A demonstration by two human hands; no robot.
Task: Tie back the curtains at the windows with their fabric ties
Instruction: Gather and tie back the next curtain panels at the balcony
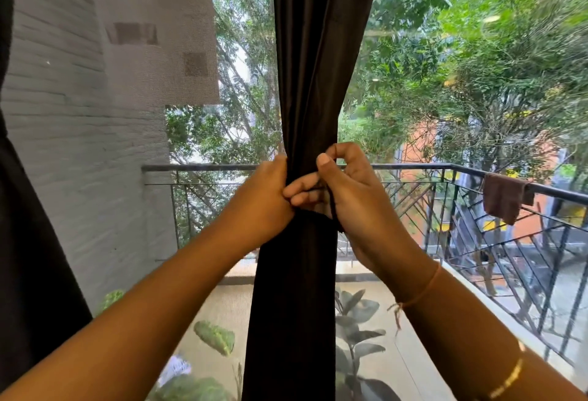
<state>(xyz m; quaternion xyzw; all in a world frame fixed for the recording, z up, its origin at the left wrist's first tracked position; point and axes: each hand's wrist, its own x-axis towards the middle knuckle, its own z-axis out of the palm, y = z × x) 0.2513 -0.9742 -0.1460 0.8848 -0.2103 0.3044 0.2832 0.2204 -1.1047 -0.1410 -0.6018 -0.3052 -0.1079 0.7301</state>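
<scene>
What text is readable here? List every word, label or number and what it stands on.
None can be read.
The dark curtain, its fabric tie and the brown cloth on the balcony railing carry no lettering.
Yellow patches beyond the railing are too blurred to tell.

**Dark Against Green**

The curtain (305,82) is plain dark brown, its tie (333,209) equally dark. The railing (410,165) is black with diagonal bars; the cloth (502,198) on it is brown. The wall (63,130) is white brick, the trees (477,50) green.
</scene>
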